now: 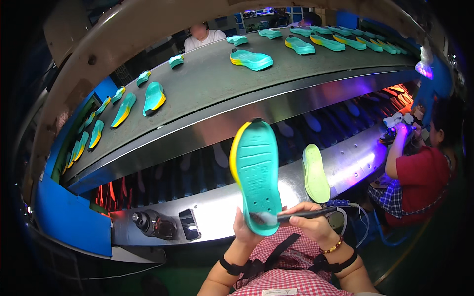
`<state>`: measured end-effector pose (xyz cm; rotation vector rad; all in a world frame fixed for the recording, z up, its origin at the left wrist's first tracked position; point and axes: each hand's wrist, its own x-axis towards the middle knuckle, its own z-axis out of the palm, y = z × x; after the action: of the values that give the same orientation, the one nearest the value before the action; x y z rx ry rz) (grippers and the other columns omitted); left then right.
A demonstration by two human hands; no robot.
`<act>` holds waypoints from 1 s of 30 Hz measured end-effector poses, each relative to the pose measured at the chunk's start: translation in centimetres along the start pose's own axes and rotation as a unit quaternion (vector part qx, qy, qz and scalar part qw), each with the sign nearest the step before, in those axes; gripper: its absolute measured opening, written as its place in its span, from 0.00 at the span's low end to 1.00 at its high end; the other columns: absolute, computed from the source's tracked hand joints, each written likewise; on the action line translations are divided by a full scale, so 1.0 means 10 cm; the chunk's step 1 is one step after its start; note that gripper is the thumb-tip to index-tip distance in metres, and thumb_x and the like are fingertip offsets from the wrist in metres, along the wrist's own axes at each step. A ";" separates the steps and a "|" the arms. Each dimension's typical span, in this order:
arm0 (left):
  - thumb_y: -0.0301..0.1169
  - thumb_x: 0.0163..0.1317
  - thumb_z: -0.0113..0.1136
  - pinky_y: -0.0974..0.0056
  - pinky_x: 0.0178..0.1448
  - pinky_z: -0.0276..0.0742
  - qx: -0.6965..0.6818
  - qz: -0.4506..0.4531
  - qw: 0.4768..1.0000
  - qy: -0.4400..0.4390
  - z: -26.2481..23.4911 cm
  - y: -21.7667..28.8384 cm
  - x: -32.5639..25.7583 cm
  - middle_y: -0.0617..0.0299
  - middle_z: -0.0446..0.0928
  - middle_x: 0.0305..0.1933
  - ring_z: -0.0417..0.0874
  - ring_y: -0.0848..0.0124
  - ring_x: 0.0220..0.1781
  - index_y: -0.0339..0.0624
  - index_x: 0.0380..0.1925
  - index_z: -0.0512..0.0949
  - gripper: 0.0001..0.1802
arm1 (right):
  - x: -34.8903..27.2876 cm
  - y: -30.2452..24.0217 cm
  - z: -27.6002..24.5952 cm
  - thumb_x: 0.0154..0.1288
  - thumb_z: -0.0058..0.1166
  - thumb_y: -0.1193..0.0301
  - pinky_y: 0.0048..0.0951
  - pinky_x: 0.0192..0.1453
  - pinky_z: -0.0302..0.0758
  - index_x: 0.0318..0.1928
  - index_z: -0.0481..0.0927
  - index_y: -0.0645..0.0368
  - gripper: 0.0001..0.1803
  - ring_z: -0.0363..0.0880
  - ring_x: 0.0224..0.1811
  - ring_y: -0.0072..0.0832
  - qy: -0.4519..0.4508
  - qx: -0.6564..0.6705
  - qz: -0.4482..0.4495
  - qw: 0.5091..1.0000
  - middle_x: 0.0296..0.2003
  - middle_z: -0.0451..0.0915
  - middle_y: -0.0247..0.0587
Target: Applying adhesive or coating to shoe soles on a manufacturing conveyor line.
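A teal shoe sole [256,167] with a yellow side edge and a dark toe tip stands tilted up in front of me, its inside toward me. My left hand [244,230] grips it by the left side of the heel. In my right hand [313,225] is a brush [310,214] with a long black handle, pinched between thumb and fingers. Its pale bristles lie against the inside of the heel. Beyond my right hand, a pale yellow-green sole [316,172] leans on the metal ledge [212,202].
An upper conveyor belt [197,89] carries several teal and yellow soles. Under it, a lower line [197,172] holds rows of dark and pale pieces. A dark bottle [158,226] and a phone [189,224] rest on the ledge. A co-worker in red [422,172] sits at right.
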<state>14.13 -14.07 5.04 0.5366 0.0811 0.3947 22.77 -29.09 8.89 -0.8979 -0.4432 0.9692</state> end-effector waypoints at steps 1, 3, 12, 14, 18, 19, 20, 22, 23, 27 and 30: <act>0.59 0.58 0.31 0.49 0.56 0.66 -0.010 -0.038 0.999 -0.018 -0.05 -0.03 -0.02 0.47 0.64 0.56 0.68 0.53 0.55 0.37 0.59 0.55 0.40 | -0.01 -0.01 0.02 0.52 0.55 0.80 0.25 0.49 0.72 0.37 0.78 0.65 0.09 0.77 0.42 0.28 -0.004 0.009 -0.025 1.000 0.38 0.78 0.46; 0.56 0.58 0.35 0.52 0.55 0.68 0.004 -0.073 0.997 -0.031 -0.19 0.00 0.03 0.47 0.66 0.54 0.70 0.54 0.53 0.36 0.58 0.57 0.38 | -0.05 -0.08 0.02 0.51 0.56 0.79 0.22 0.47 0.73 0.39 0.78 0.66 0.11 0.77 0.40 0.26 -0.084 -0.332 -0.047 0.939 0.36 0.79 0.45; 0.43 0.53 0.50 0.62 0.51 0.72 0.095 -0.234 0.963 -0.090 -0.20 0.24 0.10 0.48 0.70 0.48 0.76 0.62 0.46 0.33 0.55 0.60 0.33 | -0.04 -0.36 -0.03 0.50 0.57 0.79 0.27 0.46 0.75 0.37 0.78 0.63 0.11 0.78 0.41 0.33 -0.288 -0.414 -0.114 0.856 0.37 0.79 0.45; 0.43 0.54 0.51 0.63 0.51 0.71 0.106 -0.271 0.952 -0.100 -0.12 0.30 0.09 0.49 0.70 0.49 0.75 0.64 0.47 0.33 0.55 0.59 0.33 | -0.03 -0.44 -0.03 0.50 0.57 0.79 0.27 0.46 0.75 0.38 0.78 0.63 0.12 0.78 0.42 0.33 -0.287 -0.421 -0.122 0.852 0.38 0.79 0.45; 0.43 0.56 0.51 0.64 0.56 0.67 0.167 -0.335 0.917 -0.139 0.01 0.37 0.11 0.50 0.67 0.53 0.70 0.66 0.53 0.34 0.58 0.56 0.34 | 0.01 -0.56 -0.06 0.51 0.55 0.79 0.28 0.47 0.74 0.39 0.77 0.62 0.11 0.78 0.42 0.33 -0.314 -0.454 -0.130 0.824 0.39 0.79 0.44; 0.43 0.56 0.51 0.64 0.57 0.66 0.191 -0.359 0.901 -0.153 0.03 0.37 0.12 0.50 0.66 0.54 0.69 0.66 0.54 0.35 0.59 0.55 0.35 | 0.01 -0.58 -0.06 0.51 0.55 0.79 0.29 0.47 0.74 0.39 0.78 0.61 0.11 0.78 0.43 0.33 -0.355 -0.463 -0.101 0.806 0.39 0.79 0.43; 0.43 0.57 0.50 0.65 0.54 0.69 0.187 -0.376 0.894 -0.159 0.05 0.39 0.12 0.50 0.67 0.53 0.71 0.66 0.52 0.35 0.60 0.54 0.35 | 0.00 -0.62 -0.09 0.51 0.55 0.79 0.29 0.48 0.73 0.40 0.77 0.60 0.13 0.77 0.44 0.34 -0.369 -0.479 -0.102 0.790 0.41 0.78 0.43; 0.44 0.57 0.49 0.65 0.51 0.71 0.175 -0.396 0.889 -0.149 0.07 0.42 0.14 0.50 0.67 0.53 0.72 0.66 0.51 0.35 0.59 0.55 0.34 | -0.03 -0.67 -0.12 0.51 0.54 0.79 0.29 0.49 0.72 0.40 0.77 0.60 0.13 0.77 0.45 0.34 -0.362 -0.455 -0.087 0.809 0.41 0.78 0.43; 0.45 0.58 0.48 0.65 0.49 0.73 0.158 -0.414 0.886 -0.137 0.07 0.44 0.15 0.49 0.68 0.52 0.73 0.67 0.49 0.35 0.59 0.55 0.34 | -0.06 -0.71 -0.14 0.52 0.53 0.79 0.29 0.50 0.71 0.41 0.77 0.60 0.13 0.76 0.46 0.34 -0.351 -0.436 -0.090 0.824 0.42 0.78 0.42; 0.48 0.58 0.45 0.65 0.46 0.74 0.239 -0.372 0.885 -0.146 0.02 0.48 0.12 0.47 0.68 0.52 0.75 0.65 0.47 0.32 0.56 0.60 0.33 | -0.08 -0.69 -0.16 0.51 0.55 0.78 0.27 0.47 0.73 0.40 0.78 0.60 0.13 0.77 0.44 0.32 -0.336 -0.448 -0.094 0.823 0.40 0.78 0.43; 0.47 0.58 0.46 0.65 0.47 0.74 0.223 -0.369 0.897 -0.097 -0.01 0.50 0.08 0.47 0.69 0.51 0.75 0.65 0.47 0.32 0.55 0.62 0.32 | -0.13 -0.71 -0.19 0.50 0.55 0.80 0.27 0.47 0.74 0.41 0.77 0.62 0.14 0.78 0.44 0.33 -0.315 -0.468 -0.104 0.819 0.40 0.78 0.46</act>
<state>13.11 -9.78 7.55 0.9441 0.1769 -0.4382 27.08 -32.89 13.67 -1.3441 -1.6578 0.8060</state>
